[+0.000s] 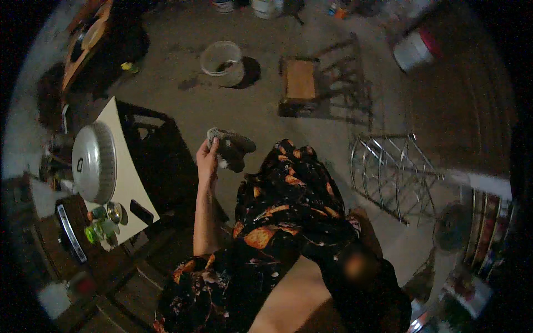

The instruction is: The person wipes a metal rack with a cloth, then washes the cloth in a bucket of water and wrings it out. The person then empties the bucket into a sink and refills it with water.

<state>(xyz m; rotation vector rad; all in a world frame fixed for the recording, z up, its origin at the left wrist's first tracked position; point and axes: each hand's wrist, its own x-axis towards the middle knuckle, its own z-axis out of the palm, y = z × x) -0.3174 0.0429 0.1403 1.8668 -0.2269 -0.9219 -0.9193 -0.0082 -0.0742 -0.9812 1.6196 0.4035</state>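
My left hand [209, 161] reaches forward past my lap, its thumb and fingers closed on a crumpled grey cloth [230, 147]. The cloth has paler patches and hangs to the right of the hand, above the floor. Whether it is a rag or a sock I cannot tell. My right hand does not show; the patterned dark clothing [288, 194] and a blurred patch fill that side.
To the left, a pale table [133, 183] bears a large silver lid [94, 164], jars [114, 213] and a dark phone [141, 211]. Ahead stand a translucent bucket [222, 61] and a wooden-seated chair [300, 79]. A metal rack [394, 172] is at the right.
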